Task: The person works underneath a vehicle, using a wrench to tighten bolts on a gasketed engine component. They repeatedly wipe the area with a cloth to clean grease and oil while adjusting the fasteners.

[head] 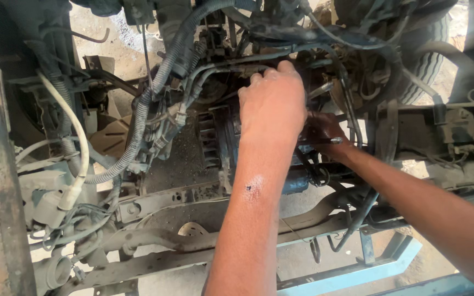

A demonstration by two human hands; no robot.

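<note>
Dull, grimy metal is showing on the ribbed alternator (215, 143) at centre frame. Ribbed grey plastic conduit (138, 126) is looking matt, while the blue metal rail (357, 274) at the lower right is looking smoothly painted.

A white hose (75, 140) and a grey corrugated conduit (138, 129) hang at left; a tyre (429, 66) sits top right, a blue frame rail (357, 274) along the bottom.

left hand (272, 104) hides the engine part beneath it; right hand's (325, 131) fingers lost in shadow.
</note>
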